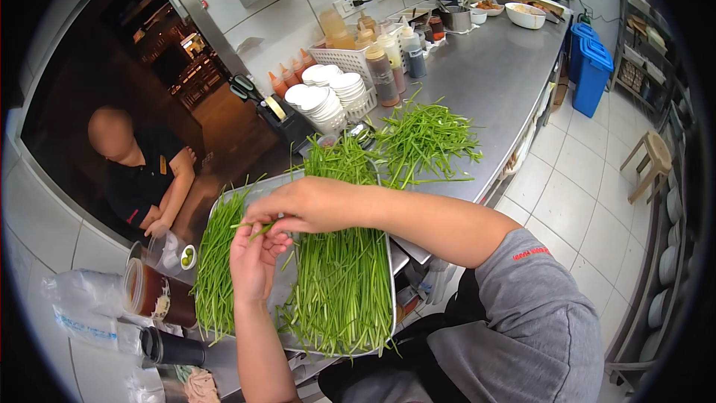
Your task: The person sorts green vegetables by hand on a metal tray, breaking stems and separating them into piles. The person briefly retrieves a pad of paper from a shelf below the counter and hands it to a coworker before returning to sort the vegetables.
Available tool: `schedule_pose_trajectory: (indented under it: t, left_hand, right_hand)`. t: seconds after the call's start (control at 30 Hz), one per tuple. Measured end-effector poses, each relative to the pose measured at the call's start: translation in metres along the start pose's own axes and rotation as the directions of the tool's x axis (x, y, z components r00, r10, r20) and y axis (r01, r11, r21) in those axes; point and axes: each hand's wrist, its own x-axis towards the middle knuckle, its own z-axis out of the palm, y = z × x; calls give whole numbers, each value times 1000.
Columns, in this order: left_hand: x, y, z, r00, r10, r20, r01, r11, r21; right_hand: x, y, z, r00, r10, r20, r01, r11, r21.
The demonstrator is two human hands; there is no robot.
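Note:
Both hands meet above a metal tray (393, 291) of long green stalks, which look like garlic chives. My left hand (256, 260), palm up, pinches a short piece of green stalk (263, 228) between thumb and fingers. My right hand (296, 207) reaches across from the right, its fingers on the same piece. Beneath them, a narrow bundle of stalks (221, 268) lies at the tray's left side and a wide bundle (341, 291) at its right, with bare metal between. Beyond the tray a loose heap of green stalks (428, 137) rests on the steel counter.
A person (148, 173) with folded arms is at the opening on the left. Near the tray's left side are a container of reddish-brown liquid (159, 294) and a dark cup (173, 346). White lids or bowls (321, 101), a tape dispenser (279, 117) and squeeze bottles (382, 75) stand behind.

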Motion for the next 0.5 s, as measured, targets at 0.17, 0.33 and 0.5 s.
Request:
schedule_pose_trajectory:
  t: [0.17, 0.33, 0.5]
  left_hand:
    - [3, -8, -5, 999, -1, -48, 10, 982, 189]
    - [3, -11, 4, 980, 61, -188, 34, 883, 467]
    - [3, -14, -7, 980, 31, -195, 92, 803, 588]
  right_hand:
    - [-1, 8, 10, 924, -371, -95, 335, 902, -271]
    - [1, -7, 4, 954, -289, -77, 285, 957, -63]
    - [-2, -27, -52, 865, 182, -468, 69, 880, 470]
